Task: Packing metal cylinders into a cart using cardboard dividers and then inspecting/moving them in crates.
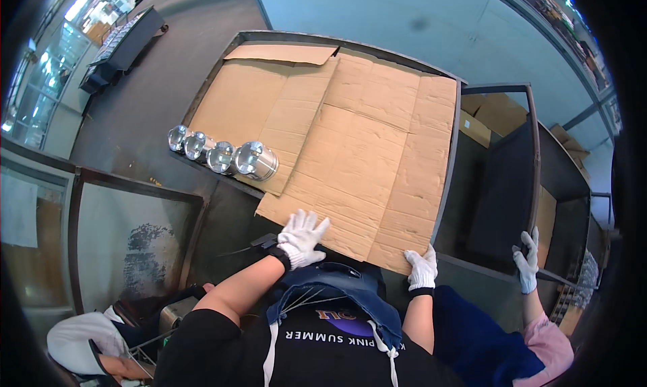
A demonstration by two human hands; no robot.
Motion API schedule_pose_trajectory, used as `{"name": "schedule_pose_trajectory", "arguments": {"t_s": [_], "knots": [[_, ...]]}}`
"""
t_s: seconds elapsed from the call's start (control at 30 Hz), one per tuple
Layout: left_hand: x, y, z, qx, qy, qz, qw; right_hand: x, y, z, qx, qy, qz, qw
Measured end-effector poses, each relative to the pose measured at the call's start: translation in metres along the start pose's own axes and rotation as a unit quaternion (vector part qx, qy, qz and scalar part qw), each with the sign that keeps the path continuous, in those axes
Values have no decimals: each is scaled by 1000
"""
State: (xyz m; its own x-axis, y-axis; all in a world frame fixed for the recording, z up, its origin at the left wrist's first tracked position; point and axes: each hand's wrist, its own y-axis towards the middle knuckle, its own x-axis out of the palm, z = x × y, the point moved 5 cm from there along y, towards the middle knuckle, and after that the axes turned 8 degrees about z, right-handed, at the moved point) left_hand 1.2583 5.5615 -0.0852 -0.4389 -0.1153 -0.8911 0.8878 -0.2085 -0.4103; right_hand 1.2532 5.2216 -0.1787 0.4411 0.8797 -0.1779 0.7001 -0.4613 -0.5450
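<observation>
A sheet of brown cardboard [357, 165] covers most of a metal-framed cart and overhangs its near edge. My left hand [302, 237], in a white knitted glove, rests on the sheet's near edge with its fingers spread. At the near right corner, my right hand [422, 267], gloved the same way, has its fingers bent over the cardboard's edge; their tips are partly hidden. Beyond my left hand, several shiny metal cylinders [256, 160] with grooved sides stand in a row along the cart's left near edge, partly on another cardboard piece [239, 90].
To the right, a co-worker's gloved hand [527, 260] is at the metal frame of another cart [536, 144] holding cardboard boxes [502, 114]. Another person in a white cap [71, 343] is at lower left, near a framed panel [135, 232]. A loaded trolley [125, 47] stands far left.
</observation>
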Motion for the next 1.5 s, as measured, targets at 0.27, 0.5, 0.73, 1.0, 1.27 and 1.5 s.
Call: {"name": "schedule_pose_trajectory", "arguments": {"t_s": [0.27,0.5,0.73,1.0,1.27,1.5], "knots": [[46,9,-37,-76,47,24,996,-5,43,28,-9,-212,11,977],[42,85,-44,-38,71,-92,992,18,63,-71,-76,-719,-113,681],[53,105,-58,100,14,-156,983,152,76,-151,-49,-263,-139,954],[-63,95,-177,63,-480,-11,875,418,102,-177,178,75,-263,945],[-104,45,-396,-181,-582,199,767,626,195,-177,211,162,-154,952],[-148,73,-450,-251,-543,207,774,651,243,-192,161,294,-63,940]]}}
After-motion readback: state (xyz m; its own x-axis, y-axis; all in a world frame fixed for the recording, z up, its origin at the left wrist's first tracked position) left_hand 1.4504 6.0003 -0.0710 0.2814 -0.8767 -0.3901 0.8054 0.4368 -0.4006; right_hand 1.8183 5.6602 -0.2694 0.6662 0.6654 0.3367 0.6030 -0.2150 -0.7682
